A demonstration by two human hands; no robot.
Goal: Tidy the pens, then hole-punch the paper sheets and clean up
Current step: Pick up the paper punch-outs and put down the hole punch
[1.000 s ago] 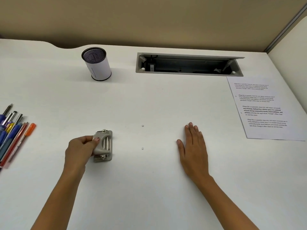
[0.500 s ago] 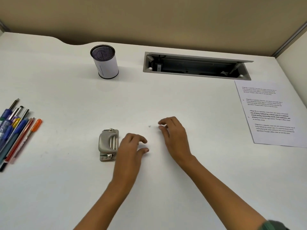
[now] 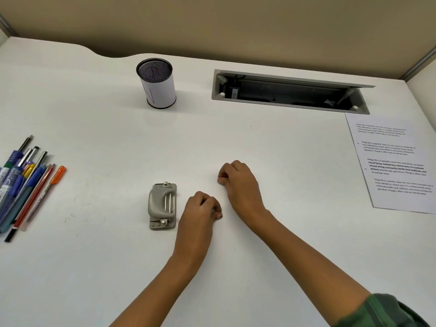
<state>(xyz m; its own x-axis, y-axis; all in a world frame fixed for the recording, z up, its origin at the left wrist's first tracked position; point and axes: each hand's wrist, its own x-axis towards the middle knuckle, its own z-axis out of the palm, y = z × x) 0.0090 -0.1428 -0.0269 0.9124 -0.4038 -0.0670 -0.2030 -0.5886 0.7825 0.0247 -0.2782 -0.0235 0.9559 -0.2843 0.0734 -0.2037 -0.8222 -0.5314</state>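
We are curling both hands tighter than a moment ago. The pens are lying far left of the hole punch. Just right of it our left hand, and beyond that our right hand, are pinching fingertips down on the desk; whether either is holding anything, we cannot tell. The paper sheets are lying far right of it.

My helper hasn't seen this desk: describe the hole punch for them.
On the white desk, look just left of the left hand. The hole punch lies there: a squat grey block, unlike the slim pens farther left.
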